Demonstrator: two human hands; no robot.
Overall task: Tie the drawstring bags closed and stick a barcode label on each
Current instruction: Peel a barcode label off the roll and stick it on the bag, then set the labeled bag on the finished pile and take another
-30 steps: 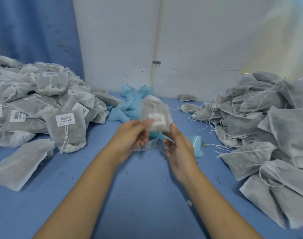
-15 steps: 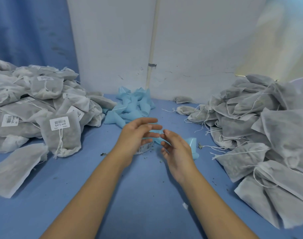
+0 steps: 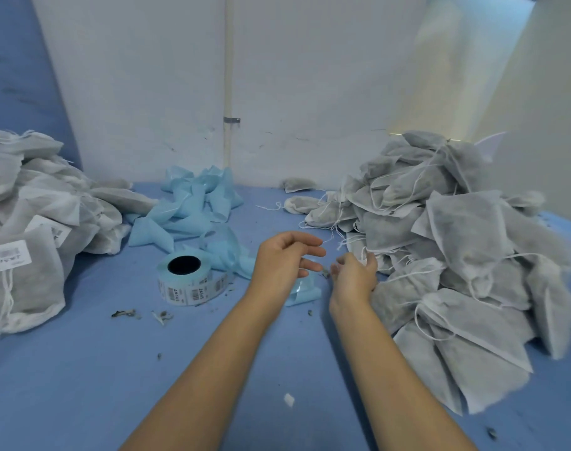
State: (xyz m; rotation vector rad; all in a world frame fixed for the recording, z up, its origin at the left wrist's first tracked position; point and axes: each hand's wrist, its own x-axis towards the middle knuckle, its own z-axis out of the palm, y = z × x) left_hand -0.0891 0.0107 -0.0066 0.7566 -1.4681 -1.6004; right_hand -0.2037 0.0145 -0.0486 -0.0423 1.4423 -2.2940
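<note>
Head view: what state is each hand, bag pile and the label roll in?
Left hand, open, holding nothing.
Right hand, fingers curled; hold unclear.
Label roll, lying flat, hole up.
Left pile, bags labelled.
Right pile, bags unlabelled, strings loose.

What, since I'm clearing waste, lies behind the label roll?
Behind the label roll lies a heap of crumpled light-blue strips, some trailing down beside the roll. Anything beneath that heap is covered.
</note>
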